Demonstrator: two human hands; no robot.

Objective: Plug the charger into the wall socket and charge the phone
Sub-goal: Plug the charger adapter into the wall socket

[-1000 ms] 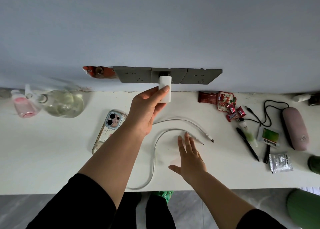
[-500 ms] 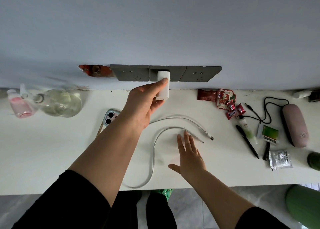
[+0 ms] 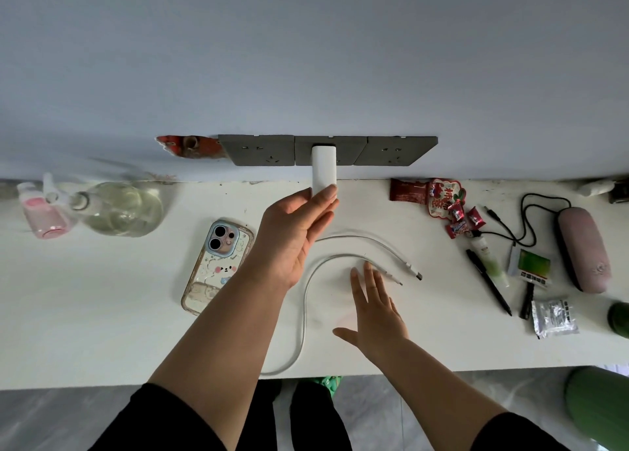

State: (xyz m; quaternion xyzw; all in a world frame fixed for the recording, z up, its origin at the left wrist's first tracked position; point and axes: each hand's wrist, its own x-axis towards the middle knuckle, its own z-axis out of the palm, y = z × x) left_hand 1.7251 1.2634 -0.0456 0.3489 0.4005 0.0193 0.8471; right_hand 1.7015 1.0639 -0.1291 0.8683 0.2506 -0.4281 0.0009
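Observation:
A white charger sticks out of the middle grey wall socket, its top end against the plate. My left hand reaches up to it, thumb and fingertips closed around its lower end. A phone in a clear cartoon case lies face down on the white table, just left of my left wrist. A white cable loops across the table, both its plugs lying free. My right hand rests flat, fingers apart, on the table beside the cable's plug ends.
Two more grey sockets flank the middle one, with a broken red patch of wall to their left. A glass bottle and pink bottle lie at left. Snack wrappers, pens, a pink case and black cord clutter the right.
My left hand has pushed the charger up and into the middle socket. The phone is less covered by my arm. My right hand has stayed flat on the table.

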